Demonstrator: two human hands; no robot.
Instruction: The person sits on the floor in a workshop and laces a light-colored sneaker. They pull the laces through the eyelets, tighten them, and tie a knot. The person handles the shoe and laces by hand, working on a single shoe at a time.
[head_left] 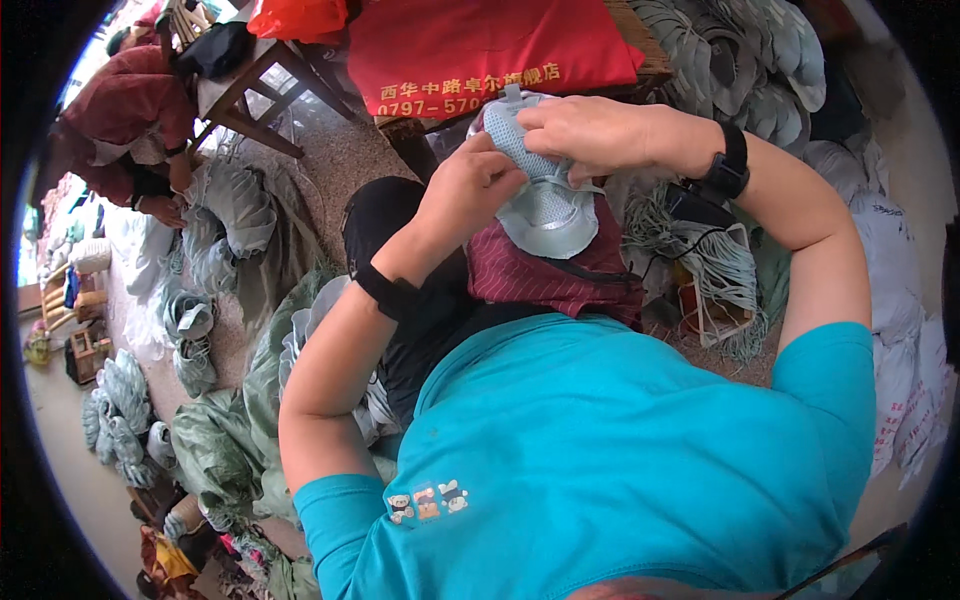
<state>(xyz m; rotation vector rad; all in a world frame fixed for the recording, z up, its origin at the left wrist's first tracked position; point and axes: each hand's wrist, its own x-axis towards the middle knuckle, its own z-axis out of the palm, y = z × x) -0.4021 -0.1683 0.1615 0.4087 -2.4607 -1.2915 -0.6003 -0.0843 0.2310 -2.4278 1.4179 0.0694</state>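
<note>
A pale grey-green shoe upper with a mesh tongue rests over my lap, its rounded end toward me. My left hand is closed at the upper's left edge, thumb and fingers pinched together. On the opposite side, my right hand bends over the tongue and grips the right edge, its fingertips partly hidden. A short strip of lace sticks out near the right fingertips. Beneath the upper lies a dark red striped cloth.
A red bag covers a wooden stand just ahead. Bundles of pale laces hang at right, beside stacked shoe uppers and white sacks. Green sacks lie at left. Another person handles uppers by a wooden stool.
</note>
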